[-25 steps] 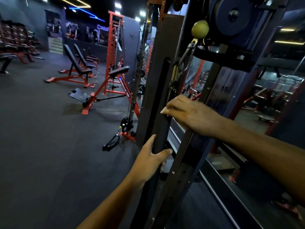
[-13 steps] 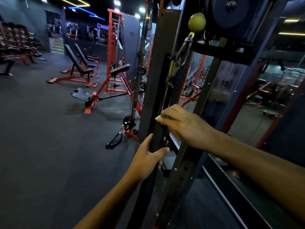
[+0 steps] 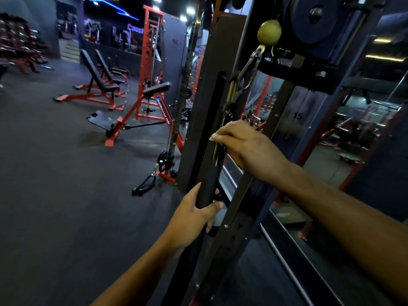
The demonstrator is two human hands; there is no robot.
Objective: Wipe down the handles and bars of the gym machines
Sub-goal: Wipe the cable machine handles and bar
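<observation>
A long black bar handle (image 3: 209, 173) hangs upright from a steel carabiner (image 3: 249, 67) under a yellow stop ball (image 3: 269, 32) on the cable machine. My left hand (image 3: 194, 217) grips the bar's lower part, thumb across the front. My right hand (image 3: 245, 146) curls over the bar higher up. A small bit of white cloth (image 3: 213, 138) shows under its fingertips, pressed against the bar. The bar's top end stands against the machine's dark panel.
The machine's drilled upright (image 3: 231, 228) runs just right of the bar, with a mirror wall behind it. A stirrup handle (image 3: 143, 186) lies on the floor by a red frame (image 3: 152, 51). Red benches (image 3: 99, 85) stand further left across the dark rubber floor.
My right hand slid down the bar towards my left hand, then back up. My left hand has kept its grip on the lower part.
</observation>
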